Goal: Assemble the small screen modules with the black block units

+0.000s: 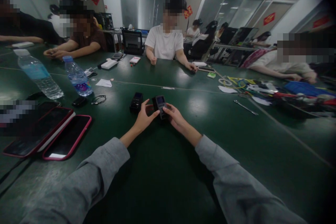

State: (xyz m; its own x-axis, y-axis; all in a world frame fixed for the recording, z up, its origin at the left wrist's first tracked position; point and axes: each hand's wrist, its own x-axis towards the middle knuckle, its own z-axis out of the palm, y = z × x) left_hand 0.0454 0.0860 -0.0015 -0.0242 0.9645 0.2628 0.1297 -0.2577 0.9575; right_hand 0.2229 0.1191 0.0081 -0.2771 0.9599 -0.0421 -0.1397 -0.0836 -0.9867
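Observation:
A small black device with a screen and a row of buttons [159,104] is held upright between my two hands, just above the green table or touching it; I cannot tell which. My left hand [145,116] has its thumb at the lower left edge of the device, with its fingers curled toward the back. On the other side, my right hand [175,116] grips the right edge, thumb on the front near the buttons. A second black device of similar look [136,102] stands on the table just left of my left hand.
Left on the green table [162,175] are a red-edged phone [67,137], a blue-capped bottle [77,77], another water bottle [39,73] and a thin cable [99,99]. A wrench [245,107] and tangled cables [244,84] lie right. Several people sit around.

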